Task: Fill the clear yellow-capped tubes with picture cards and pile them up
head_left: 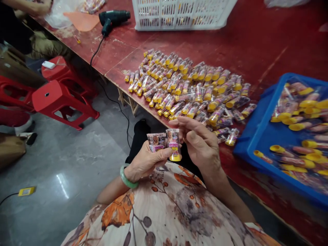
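**Two Printed Tubes in Hand Beside a Crowded Red Table**

A person's left hand (150,159) grips a yellow-based tube (173,145), wrapped in clear printed film, its thumb pressed across the front. Just beside it, in the same grasp, stands a second printed packet (157,141), its lower part hidden by the fingers. The right hand (205,150) is spread loosely at the tube's other side, fingers extended and thumb apart; whether a fingertip touches the film cannot be told. A green bangle (128,178) circles the left wrist, above a leaf-print top (166,205).

Beyond the hands, a broad pile of film-wrapped tubes (179,85) covers the near edge of a red table (271,44), most with yellow ends showing. To the right, a blue plastic crate (252,126) holds more yellow-ended tubes. Farther back stand a white slotted basket (179,25), filled with similar pieces, and, to its left, a dark heat gun (114,17) lying with its cord over the table's edge. Red plastic stools (53,97) occupy the floor at left, near another person's arm (33,7) at the table's far end.
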Motion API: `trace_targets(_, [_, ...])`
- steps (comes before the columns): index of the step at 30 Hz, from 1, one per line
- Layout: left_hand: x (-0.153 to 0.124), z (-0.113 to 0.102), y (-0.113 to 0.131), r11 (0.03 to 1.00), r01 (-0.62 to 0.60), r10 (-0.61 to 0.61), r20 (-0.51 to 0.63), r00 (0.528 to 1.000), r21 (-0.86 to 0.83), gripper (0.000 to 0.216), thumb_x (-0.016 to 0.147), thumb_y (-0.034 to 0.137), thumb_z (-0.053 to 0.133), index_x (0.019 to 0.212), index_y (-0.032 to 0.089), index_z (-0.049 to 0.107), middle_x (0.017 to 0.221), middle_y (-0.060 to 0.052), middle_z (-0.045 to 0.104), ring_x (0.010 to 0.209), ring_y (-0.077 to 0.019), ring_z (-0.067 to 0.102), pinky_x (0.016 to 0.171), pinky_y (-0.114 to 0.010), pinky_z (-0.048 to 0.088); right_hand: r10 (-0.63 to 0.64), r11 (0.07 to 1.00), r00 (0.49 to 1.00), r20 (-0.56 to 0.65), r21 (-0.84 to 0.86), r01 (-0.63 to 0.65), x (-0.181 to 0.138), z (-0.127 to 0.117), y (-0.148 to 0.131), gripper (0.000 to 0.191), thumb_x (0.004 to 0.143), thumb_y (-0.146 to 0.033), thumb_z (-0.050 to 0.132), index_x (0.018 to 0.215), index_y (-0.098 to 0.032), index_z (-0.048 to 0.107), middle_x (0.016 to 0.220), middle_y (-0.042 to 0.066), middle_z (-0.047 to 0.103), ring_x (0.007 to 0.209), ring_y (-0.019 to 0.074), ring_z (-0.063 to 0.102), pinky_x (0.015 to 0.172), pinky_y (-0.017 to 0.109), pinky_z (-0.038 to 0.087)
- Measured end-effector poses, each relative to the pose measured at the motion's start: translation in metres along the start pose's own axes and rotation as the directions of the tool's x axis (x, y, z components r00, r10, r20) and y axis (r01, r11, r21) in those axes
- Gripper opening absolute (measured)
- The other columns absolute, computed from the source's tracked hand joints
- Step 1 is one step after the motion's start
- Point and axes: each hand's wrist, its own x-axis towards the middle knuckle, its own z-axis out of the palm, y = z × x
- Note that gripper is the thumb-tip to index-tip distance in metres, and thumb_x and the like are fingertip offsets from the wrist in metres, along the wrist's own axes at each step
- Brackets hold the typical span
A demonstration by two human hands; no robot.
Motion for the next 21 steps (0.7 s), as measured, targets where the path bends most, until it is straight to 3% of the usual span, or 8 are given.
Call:
trace_targets(7, [0.002, -0.005, -0.008, 1.0, -0.012, 0.012, 0.004, 1.0, -0.025, 0.035, 0.066, 0.039, 0.082, 0.083, 0.014, 0.063, 0.065, 0.003, 0.049, 0.047, -0.0024, 0.03, 0.041, -0.018, 0.021, -0.033, 0.999, 0.999, -0.036, -0.03, 0.031, -0.001, 0.008, 0.0, 0.017, 0.089, -0.03, 0.059, 0.101, -0.025, 0.07, 0.104, 0.004, 0.067, 0.099, 0.0213, 0.063, 0.087, 0.038, 0.054])
trace_targets(21, [0.002, -0.004, -0.007, 0.999, 0.025, -0.024, 0.02, 1.0, -0.045, 0.038, 0.065, 0.04, 0.082, 0.081, 0.013, 0.062, 0.064, 0.003, 0.049, 0.048, -0.0021, 0.031, 0.042, -0.018, 0.021, 0.009, 0.996, 1.0, -0.011, 0.084, -0.008, -0.004, 0.013, 0.001, 0.011, 0.087, -0.022, 0.061, 0.096, -0.024, 0.068, 0.105, 0.005, 0.064, 0.098, 0.0198, 0.06, 0.081, 0.034, 0.052])
